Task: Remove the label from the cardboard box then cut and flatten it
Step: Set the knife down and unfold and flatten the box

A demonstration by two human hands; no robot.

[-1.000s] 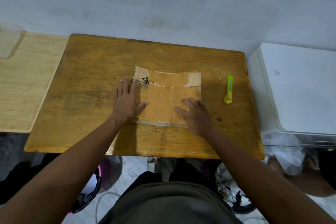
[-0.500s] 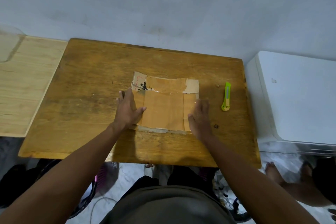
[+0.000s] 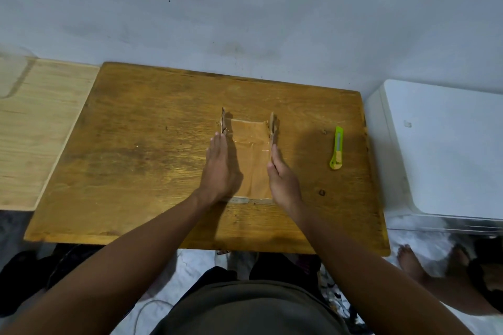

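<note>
The cut cardboard box [image 3: 251, 160] lies in the middle of the brown wooden table [image 3: 152, 149]. Its centre panel is flat and its left and right side panels stand upright on edge. My left hand [image 3: 219, 168] presses flat against the outside of the left panel, fingers straight and together. My right hand [image 3: 281, 179] presses against the outside of the right panel in the same way. A lime-green utility knife [image 3: 337, 147] lies on the table to the right of the box, apart from both hands. No label can be made out on the box.
A pale wooden board [image 3: 35, 130] adjoins the table on the left. A white appliance [image 3: 446, 149] stands at the right. The wall runs behind the table. Another person's bare feet [image 3: 411, 261] are on the floor at the lower right.
The box lay flat under both palms. Now its two side panels are folded up, and my hands have turned on edge and moved in against them from either side.
</note>
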